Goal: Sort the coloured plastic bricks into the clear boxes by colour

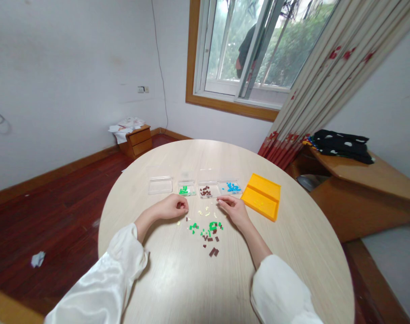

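My left hand is closed, fingers curled with the tips together, just in front of the clear box with green bricks; anything in it is too small to make out. At the clear box with brown bricks, my right hand has thumb and forefinger pinched together near the front edge. What that pinch holds, if anything, I cannot make out. Between and below the hands lie loose green bricks, brown bricks and small cream pieces.
A clear box with blue pieces adjoins the brown one. Further left stands another clear box. An open yellow case lies to the right. All rest on a round wooden table. A person shows beyond the window.
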{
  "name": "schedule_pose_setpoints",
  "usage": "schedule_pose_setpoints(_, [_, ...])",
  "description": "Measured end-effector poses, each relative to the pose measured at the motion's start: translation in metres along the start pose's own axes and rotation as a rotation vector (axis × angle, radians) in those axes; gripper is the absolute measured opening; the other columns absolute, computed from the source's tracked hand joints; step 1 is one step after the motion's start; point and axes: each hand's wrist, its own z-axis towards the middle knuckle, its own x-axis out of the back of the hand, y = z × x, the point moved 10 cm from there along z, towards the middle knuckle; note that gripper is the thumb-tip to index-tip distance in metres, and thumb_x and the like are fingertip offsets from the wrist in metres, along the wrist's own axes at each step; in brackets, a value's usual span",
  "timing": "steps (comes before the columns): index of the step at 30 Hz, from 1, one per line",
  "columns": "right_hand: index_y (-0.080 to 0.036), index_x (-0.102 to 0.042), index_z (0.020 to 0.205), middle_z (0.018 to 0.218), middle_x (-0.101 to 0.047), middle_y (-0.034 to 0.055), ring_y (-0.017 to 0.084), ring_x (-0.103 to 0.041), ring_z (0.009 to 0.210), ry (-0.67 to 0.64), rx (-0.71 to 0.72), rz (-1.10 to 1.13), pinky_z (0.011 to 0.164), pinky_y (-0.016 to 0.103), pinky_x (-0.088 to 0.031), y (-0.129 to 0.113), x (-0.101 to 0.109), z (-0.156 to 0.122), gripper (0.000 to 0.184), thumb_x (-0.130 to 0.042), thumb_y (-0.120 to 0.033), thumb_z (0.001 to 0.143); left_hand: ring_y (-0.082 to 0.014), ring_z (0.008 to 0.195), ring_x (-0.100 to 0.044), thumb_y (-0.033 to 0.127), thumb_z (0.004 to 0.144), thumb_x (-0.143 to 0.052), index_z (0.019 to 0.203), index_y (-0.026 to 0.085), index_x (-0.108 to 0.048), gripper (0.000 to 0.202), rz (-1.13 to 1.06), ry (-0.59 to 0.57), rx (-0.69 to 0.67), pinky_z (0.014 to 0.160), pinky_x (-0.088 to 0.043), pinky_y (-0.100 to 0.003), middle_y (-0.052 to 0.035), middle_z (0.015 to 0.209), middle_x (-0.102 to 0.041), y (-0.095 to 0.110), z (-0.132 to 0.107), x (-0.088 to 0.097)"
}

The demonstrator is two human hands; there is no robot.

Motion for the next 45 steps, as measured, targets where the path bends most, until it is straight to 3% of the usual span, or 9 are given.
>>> schedule_pose_setpoints(8, [-0.018, -0.071, 0.08, 0.087, -0.071, 0.0076, 0.021, -0.063, 0.081, 0.12, 0.004, 0.039, 0.08, 0.037, -0.047, 0.006, 0.007, 0.005, 0.032, -0.069, -0.044, 0.061, -0.0099, 0.056, -0.048, 0.016, 0.068, -0.048, 0.068, 0.011, -0.063, 0.016, -0.004, 0.0, -0.004, 0.054, -0.037, -0.02, -0.0008, 0.06, -0.056, -0.001, 0.0, 0.0])
schedule_pose_setpoints(16, [-0.017, -0.066, 0.069, 0.068, -0.065, 0.0026, 0.016, -0.056, 0.063, 0.106, -0.01, 0.034, 0.064, 0.031, -0.046, 0.005, 0.006, 0.004, 0.035, -0.07, -0.05, 0.059, -0.0108, 0.057, -0.049, 0.017, 0.068, -0.048, 0.068, 0.011, -0.064, 0.017, 0.0, 0.001, -0.012, 0.054, -0.038, -0.021, -0.0015, 0.061, -0.057, 0.001, -0.001, 0.0])
schedule_pose_setpoints(22, [-0.016, -0.066, 0.068, 0.066, -0.065, 0.0026, 0.015, -0.057, 0.061, 0.091, -0.01, 0.07, 0.061, 0.029, -0.047, 0.003, 0.004, 0.003, 0.034, -0.073, -0.048, 0.056, -0.0105, 0.057, -0.048, 0.017, 0.068, -0.048, 0.068, 0.011, -0.063, 0.016, -0.005, 0.002, -0.015, 0.054, -0.037, -0.021, -0.0012, 0.06, -0.056, 0.0, -0.001, 0.0])
schedule_pose_setpoints(31, [-0.017, -0.071, 0.077, 0.079, -0.072, 0.0069, 0.02, -0.066, 0.075, 0.151, 0.023, 0.128, 0.075, 0.037, -0.052, 0.005, 0.011, 0.004, 0.031, -0.073, -0.041, 0.059, -0.0086, 0.053, -0.042, 0.016, 0.066, -0.051, 0.067, 0.011, -0.064, 0.014, -0.036, -0.024, -0.012, 0.051, -0.033, -0.019, 0.0017, 0.056, -0.05, 0.0, -0.001, -0.002])
schedule_pose_setpoints(38, [-0.015, -0.071, 0.084, 0.087, -0.072, 0.0104, 0.023, -0.066, 0.084, 0.299, 0.131, 0.03, 0.08, 0.04, -0.051, -0.003, 0.023, 0.005, 0.029, -0.064, -0.039, 0.068, -0.008, 0.052, -0.042, 0.016, 0.063, -0.058, 0.081, 0.01, -0.069, 0.023, -0.046, -0.094, 0.05, 0.049, -0.031, -0.019, 0.0032, 0.057, -0.048, -0.001, -0.003, -0.007])
schedule_pose_setpoints(45, [-0.018, -0.068, 0.104, 0.111, -0.066, 0.0114, 0.024, -0.056, 0.107, 0.223, 0.241, -0.155, 0.098, 0.046, -0.039, -0.011, 0.011, 0.006, 0.037, -0.054, -0.036, 0.075, -0.0102, 0.057, -0.047, 0.02, 0.064, -0.061, 0.084, 0.011, -0.071, 0.024, 0.012, -0.139, 0.013, 0.053, -0.035, -0.021, -0.0002, 0.066, -0.055, 0.001, -0.002, -0.012])
